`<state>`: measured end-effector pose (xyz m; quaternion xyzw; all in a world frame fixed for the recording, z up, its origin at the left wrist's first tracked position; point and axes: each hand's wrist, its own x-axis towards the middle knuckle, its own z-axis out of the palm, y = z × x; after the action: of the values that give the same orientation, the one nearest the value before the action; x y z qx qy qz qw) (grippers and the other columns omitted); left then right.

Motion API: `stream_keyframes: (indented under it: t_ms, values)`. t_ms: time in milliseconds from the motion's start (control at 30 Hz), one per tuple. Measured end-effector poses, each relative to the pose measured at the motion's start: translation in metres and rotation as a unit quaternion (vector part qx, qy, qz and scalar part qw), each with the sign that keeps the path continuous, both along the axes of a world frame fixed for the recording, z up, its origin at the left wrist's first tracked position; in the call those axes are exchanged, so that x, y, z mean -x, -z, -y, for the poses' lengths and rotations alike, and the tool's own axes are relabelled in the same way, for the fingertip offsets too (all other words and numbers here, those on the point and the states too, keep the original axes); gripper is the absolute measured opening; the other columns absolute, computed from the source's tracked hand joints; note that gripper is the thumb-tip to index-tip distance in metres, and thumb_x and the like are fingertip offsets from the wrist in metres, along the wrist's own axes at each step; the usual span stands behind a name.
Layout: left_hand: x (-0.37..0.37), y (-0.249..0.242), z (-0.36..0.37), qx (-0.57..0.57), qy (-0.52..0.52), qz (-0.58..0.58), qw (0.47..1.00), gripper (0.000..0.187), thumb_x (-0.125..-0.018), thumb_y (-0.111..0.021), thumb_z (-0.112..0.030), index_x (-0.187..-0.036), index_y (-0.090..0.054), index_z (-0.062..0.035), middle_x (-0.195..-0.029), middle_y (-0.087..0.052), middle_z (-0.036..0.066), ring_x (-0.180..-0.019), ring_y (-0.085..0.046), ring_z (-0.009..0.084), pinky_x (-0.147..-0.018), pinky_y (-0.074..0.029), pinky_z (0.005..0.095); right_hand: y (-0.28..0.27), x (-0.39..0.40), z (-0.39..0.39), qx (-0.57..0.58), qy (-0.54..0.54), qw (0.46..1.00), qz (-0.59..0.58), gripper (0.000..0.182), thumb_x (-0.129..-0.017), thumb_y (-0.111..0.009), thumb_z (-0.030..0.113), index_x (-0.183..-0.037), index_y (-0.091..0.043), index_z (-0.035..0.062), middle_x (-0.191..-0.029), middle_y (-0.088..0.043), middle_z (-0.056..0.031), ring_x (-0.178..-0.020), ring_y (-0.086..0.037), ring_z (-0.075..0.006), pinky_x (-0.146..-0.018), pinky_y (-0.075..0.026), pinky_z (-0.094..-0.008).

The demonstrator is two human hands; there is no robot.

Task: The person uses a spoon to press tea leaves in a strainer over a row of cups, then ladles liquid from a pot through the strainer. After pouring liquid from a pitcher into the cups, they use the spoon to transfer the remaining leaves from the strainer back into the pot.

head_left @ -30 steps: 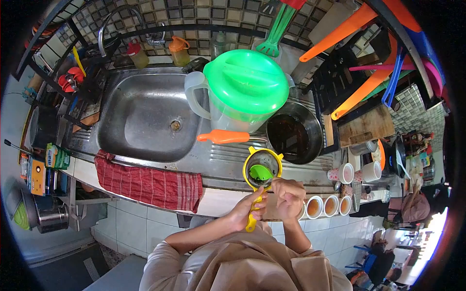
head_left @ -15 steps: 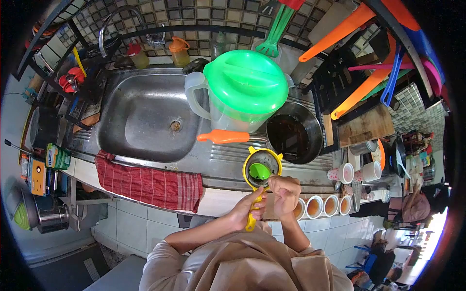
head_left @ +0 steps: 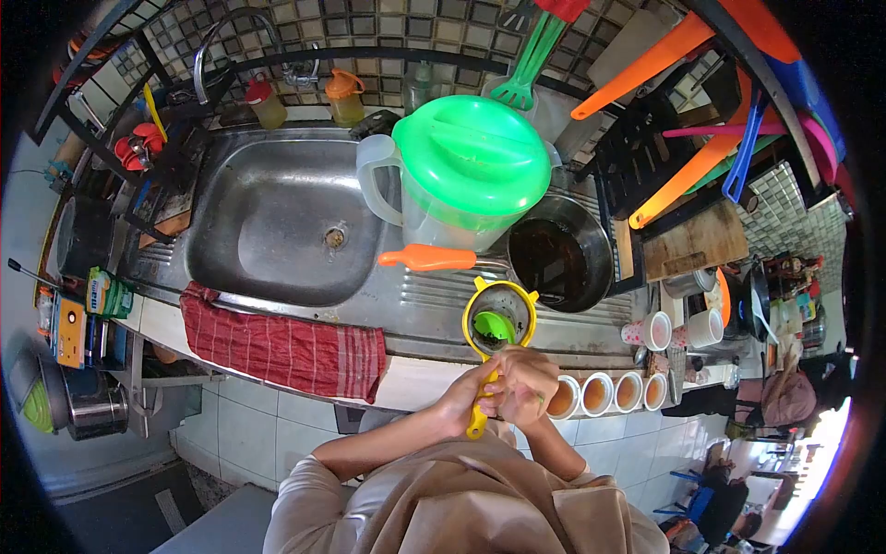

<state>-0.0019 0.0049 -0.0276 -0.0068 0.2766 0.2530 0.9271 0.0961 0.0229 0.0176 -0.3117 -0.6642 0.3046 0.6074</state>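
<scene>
Held over the counter's front edge is a yellow-rimmed strainer [head_left: 506, 297] with dark wet residue in its mesh. The fingers of my left hand [head_left: 460, 399] are wrapped round its yellow handle, just below the bowl. A bright green spoon [head_left: 494, 327] rests with its head inside the strainer, dark bits around it. My right hand [head_left: 524, 380] is closed on the spoon's handle, which is mostly hidden behind the fingers, and sits close against my left hand. Beyond the strainer stands a metal saucepan [head_left: 593, 226] of dark liquid with an orange handle.
A clear pitcher [head_left: 434, 227] with a green lid stands behind the saucepan handle. Several cups of orange-brown liquid [head_left: 597, 394] line the counter edge at right. A steel sink [head_left: 268, 203] and red cloth [head_left: 277, 342] lie at left. Orange utensils [head_left: 646, 65] hang at upper right.
My right hand has moved slightly left and down, closer to my left hand, and the spoon has tilted and shifted lower in the strainer. My left hand keeps its grip.
</scene>
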Motion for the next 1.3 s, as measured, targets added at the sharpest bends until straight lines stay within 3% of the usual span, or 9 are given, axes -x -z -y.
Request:
stream_keyframes:
  t_ms: [167,233,333,667,733,1000,1067,1200,1300]
  values:
    - [0.002,0.0,0.0,0.002,-0.013,0.029,0.999,0.028,-0.09,-0.041,-0.038,-0.089,-0.046,-0.011,-0.065,-0.043,-0.004,-0.049,-0.04,0.0041,-0.041,-0.031,0.0167,0.006,-0.009,0.002,-0.14,-0.072,0.988,0.001,0.029,-0.07,-0.043,0.018,-0.048,-0.045,-0.0001,-0.049,-0.049,-0.0118,-0.042,-0.049,-0.0244,-0.045,-0.041,-0.0332]
    - [0.002,0.0,0.0,-0.009,-0.004,0.04,0.999,0.029,-0.089,-0.042,-0.041,-0.085,-0.044,-0.0126,-0.062,-0.037,-0.006,-0.046,-0.033,0.0034,-0.04,-0.027,0.017,-0.002,-0.012,0.005,-0.127,-0.066,0.99,0.002,0.034,-0.075,-0.042,0.019,-0.049,-0.049,-0.001,-0.051,-0.053,-0.0139,-0.045,-0.053,-0.0254,-0.051,-0.046,-0.0352]
    - [0.002,0.0,0.0,-0.023,0.005,0.066,0.998,0.03,-0.088,-0.043,-0.044,-0.082,-0.041,-0.0142,-0.058,-0.03,-0.008,-0.043,-0.026,0.0027,-0.039,-0.021,0.0173,-0.012,-0.017,0.009,-0.086,-0.018,0.993,-0.075,0.042,-0.077,-0.044,0.026,-0.045,-0.028,0.0043,-0.04,-0.03,-0.0029,-0.034,-0.026,-0.0149,-0.04,-0.023,-0.0293]
    - [0.003,-0.003,-0.001,-0.029,0.011,0.071,0.997,0.032,-0.087,-0.043,-0.046,-0.082,-0.04,-0.0139,-0.059,-0.029,-0.008,-0.043,-0.024,0.0029,-0.039,-0.021,0.0171,-0.02,-0.02,0.007,0.026,-0.047,0.995,-0.083,0.047,-0.08,-0.044,0.031,-0.046,-0.024,0.0042,-0.04,-0.026,-0.0027,-0.035,-0.022,-0.0153,-0.04,-0.018,-0.0295]
    - [0.002,-0.002,0.0,-0.017,0.008,0.057,0.998,0.032,-0.087,-0.043,-0.046,-0.082,-0.04,-0.014,-0.059,-0.029,-0.007,-0.043,-0.024,0.0029,-0.04,-0.021,0.017,-0.014,-0.024,0.007,0.023,-0.071,0.996,-0.039,0.033,-0.074,-0.043,0.02,-0.049,-0.036,0.0003,-0.044,-0.037,-0.0102,-0.039,-0.04,-0.0263,-0.047,-0.041,-0.035]
    - [0.003,-0.009,-0.001,0.017,0.0,-0.01,1.0,0.031,-0.088,-0.043,-0.045,-0.081,-0.041,-0.0148,-0.058,-0.031,-0.007,-0.043,-0.025,0.0029,-0.039,-0.021,0.0167,0.003,-0.022,0.005,-0.041,-0.095,0.994,0.03,0.027,-0.07,-0.047,0.017,-0.051,-0.041,-0.0005,-0.049,-0.044,-0.0121,-0.043,-0.047,-0.0274,-0.048,-0.042,-0.0345]
    - [0.006,0.017,0.002,-0.003,0.002,0.153,0.988,0.026,-0.09,-0.04,-0.038,-0.095,-0.046,-0.0127,-0.069,-0.043,-0.005,-0.054,-0.042,0.0041,-0.048,-0.036,0.0174,0.005,-0.018,0.005,-0.057,-0.09,0.994,0.032,0.026,-0.07,-0.048,0.017,-0.051,-0.043,-0.0007,-0.05,-0.045,-0.0122,-0.043,-0.047,-0.027,-0.048,-0.042,-0.0347]
    - [0.0,0.011,0.006,0.0,-0.018,0.007,1.0,0.023,-0.093,-0.034,-0.03,-0.1,-0.046,-0.0117,-0.081,-0.046,-0.004,-0.07,-0.048,0.0043,-0.063,-0.042,0.02,0.003,-0.015,0.002,-0.084,-0.087,0.99,0.07,0.029,-0.073,-0.046,0.018,-0.051,-0.044,-0.0007,-0.049,-0.046,-0.0114,-0.043,-0.047,-0.0259,-0.048,-0.042,-0.0351]
    - [0.0,0.036,0.01,-0.076,-0.043,0.204,0.975,0.024,-0.094,-0.029,-0.024,-0.103,-0.046,-0.0109,-0.091,-0.046,-0.003,-0.087,-0.047,0.0041,-0.077,-0.041,0.0224,0.003,-0.013,0.002,-0.091,-0.091,0.989,0.08,0.04,-0.079,-0.042,0.025,-0.047,-0.04,0.0009,-0.047,-0.046,-0.0109,-0.041,-0.047,-0.0242,-0.046,-0.042,-0.0342]
